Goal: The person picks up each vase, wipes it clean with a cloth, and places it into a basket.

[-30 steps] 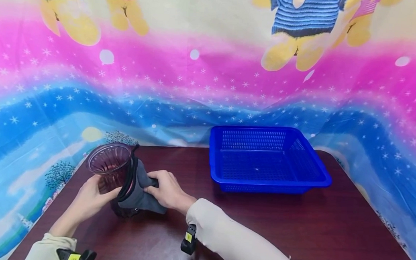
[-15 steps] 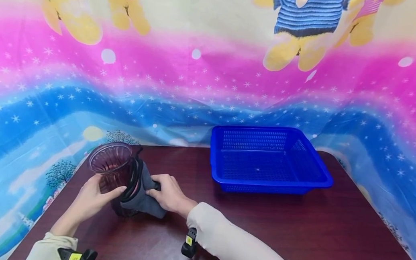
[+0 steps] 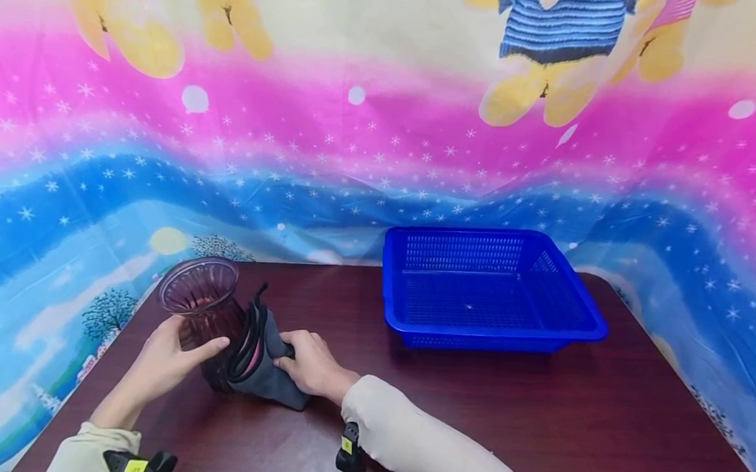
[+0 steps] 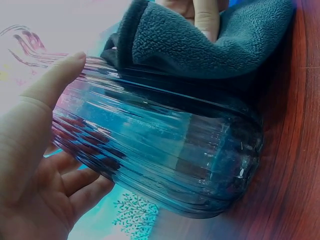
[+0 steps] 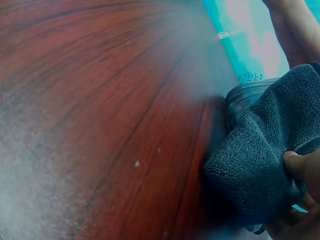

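Note:
A ribbed, purple-tinted glass vase (image 3: 198, 289) with a flared rim stands tilted at the left of the table. Round its neck, my left hand (image 3: 160, 360) grips it with the thumb on the near side and fingers behind. In the left wrist view the vase's ribbed body (image 4: 165, 140) shows see-through, its base close over the table. My right hand (image 3: 313, 363) pinches a folded dark grey fleecy cloth (image 3: 272, 386) with black edging at the vase's right side. The right wrist view shows the thumb (image 5: 295, 162) pressed into the cloth, which hides part of the vase.
A blue plastic basket (image 3: 490, 331) with perforated walls stands at the back right of the dark red-brown wooden table (image 3: 536, 422). Behind the table hangs a printed backdrop (image 3: 358, 147). Black wrist cameras (image 3: 348, 446) sit at both sleeves.
My right hand has moved slightly right and down with the cloth, whose upper edge now sits lower and farther from the vase's rim. The left hand and vase stay nearly still.

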